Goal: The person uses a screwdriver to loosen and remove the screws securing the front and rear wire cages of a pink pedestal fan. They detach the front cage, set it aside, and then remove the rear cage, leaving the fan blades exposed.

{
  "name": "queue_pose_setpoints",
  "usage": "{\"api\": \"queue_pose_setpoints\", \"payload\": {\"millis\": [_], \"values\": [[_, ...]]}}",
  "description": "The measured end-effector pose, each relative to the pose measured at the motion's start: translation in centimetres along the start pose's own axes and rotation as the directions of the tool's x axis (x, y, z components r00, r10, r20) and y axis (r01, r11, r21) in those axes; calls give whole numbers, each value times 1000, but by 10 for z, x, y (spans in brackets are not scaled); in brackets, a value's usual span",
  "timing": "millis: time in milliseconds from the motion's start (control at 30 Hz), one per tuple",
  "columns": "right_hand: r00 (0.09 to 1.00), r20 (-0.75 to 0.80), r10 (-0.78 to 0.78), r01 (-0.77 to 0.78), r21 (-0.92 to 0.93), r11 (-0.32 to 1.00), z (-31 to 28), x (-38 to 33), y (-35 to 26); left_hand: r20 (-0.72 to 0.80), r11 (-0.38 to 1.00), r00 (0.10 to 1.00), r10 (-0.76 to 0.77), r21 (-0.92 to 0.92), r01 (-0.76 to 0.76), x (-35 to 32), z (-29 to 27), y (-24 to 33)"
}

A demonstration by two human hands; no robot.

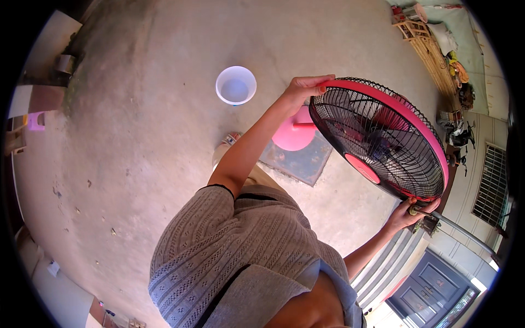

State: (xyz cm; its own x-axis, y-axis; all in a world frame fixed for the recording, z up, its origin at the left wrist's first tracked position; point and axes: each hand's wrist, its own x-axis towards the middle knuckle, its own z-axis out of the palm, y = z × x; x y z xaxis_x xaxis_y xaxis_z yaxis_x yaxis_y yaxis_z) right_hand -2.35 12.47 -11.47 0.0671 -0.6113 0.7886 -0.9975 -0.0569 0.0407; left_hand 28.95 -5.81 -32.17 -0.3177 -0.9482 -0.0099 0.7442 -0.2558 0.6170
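Observation:
A floor fan's round head, its black wire cage (383,131) ringed by a pink-red band, is held up between my two hands. My left hand (306,90) grips the band at the far left, fingers closed round it. At the near right end, my right hand (407,214) is wrapped on the rim, partly hidden by the cage and by a metal rod in front. Dark blades show through the wires, and a pink disc (362,168) sits at the cage's front centre. Below stands the fan's round pink base (290,136), with a short red piece reaching under the cage.
The base rests on a dark square slab (303,161) in the concrete floor. A white bucket (236,86) stands far left of the fan. A metal rod (459,227) juts in at right. Beyond are bamboo poles (429,52), a parked two-wheeler (462,136), steps (391,262) and grey double doors (432,290).

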Motion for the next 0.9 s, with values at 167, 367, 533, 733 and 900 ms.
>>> {"api": "queue_pose_setpoints", "payload": {"millis": [167, 367, 533, 733, 900], "values": [[1000, 0, -31, 31, -32, 999, 0, 1, 1, -54, 997, 998, 29, -66, -33, 1, 10, -6], [1000, -3, -14, 14, 3, 1000, 1, 5, -7, -52, 986, 986, 158, 61, -155, -4, 15, -10], [1000, -7, 27, -27, 17, 999, 4, 1, -10, -62, 933, 974, 220, 303, -191, -17, 40, 27], [993, 11, 120, -121, 69, 990, 0, -6, -15, 489, 297, 675, 552, 641, -708, -12, 142, 82], [993, 1, 119, -119, 98, 988, -3, -7, -15, 713, 84, 567, 414, 590, -803, -13, 210, 88]]}}
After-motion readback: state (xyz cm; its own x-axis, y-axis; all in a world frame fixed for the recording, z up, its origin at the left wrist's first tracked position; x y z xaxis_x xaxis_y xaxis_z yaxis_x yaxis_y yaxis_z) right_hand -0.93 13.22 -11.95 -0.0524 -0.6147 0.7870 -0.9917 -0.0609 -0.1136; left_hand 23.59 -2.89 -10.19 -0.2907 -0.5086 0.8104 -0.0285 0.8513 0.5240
